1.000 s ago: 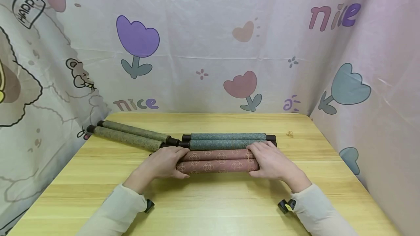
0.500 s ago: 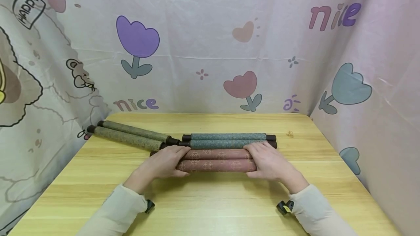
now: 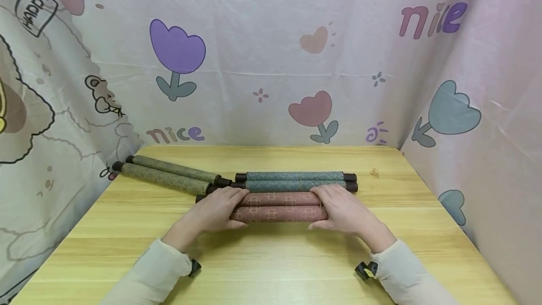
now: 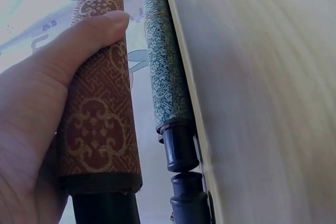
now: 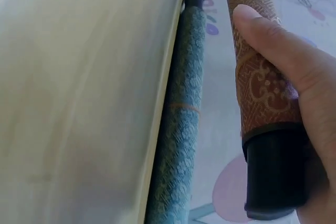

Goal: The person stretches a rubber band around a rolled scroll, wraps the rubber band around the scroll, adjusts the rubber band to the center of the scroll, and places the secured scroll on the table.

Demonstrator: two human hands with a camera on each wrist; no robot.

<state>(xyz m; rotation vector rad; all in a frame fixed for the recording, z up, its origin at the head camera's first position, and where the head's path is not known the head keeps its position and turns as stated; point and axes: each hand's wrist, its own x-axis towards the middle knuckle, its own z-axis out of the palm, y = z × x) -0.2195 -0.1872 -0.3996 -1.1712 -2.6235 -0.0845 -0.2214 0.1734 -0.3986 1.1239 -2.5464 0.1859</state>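
Observation:
Both hands grip a reddish scroll (image 3: 279,213), rolled up as two parallel rollers with a gold flower pattern. My left hand (image 3: 216,211) holds its left end, thumb on the near side. The right hand (image 3: 343,211) wraps the other end, close to a thin rubber band. In the wrist views the scroll stands off the tabletop, its black knobs (image 5: 275,171) showing. Just behind it lies a blue-green scroll (image 3: 292,186) with a rubber band round it. Fingertips on the far side are partly hidden.
An olive-green scroll (image 3: 169,178) lies slanted at the back left, its right end by the blue-green scroll's knobs. A loose rubber band (image 3: 374,172) rests at the back right of the wooden table (image 3: 271,267). A printed curtain (image 3: 254,36) hangs behind and on both sides.
The right hand has shifted slightly left along the reddish scroll. My left hand and the scroll have moved a little to the right. The other scrolls stay put.

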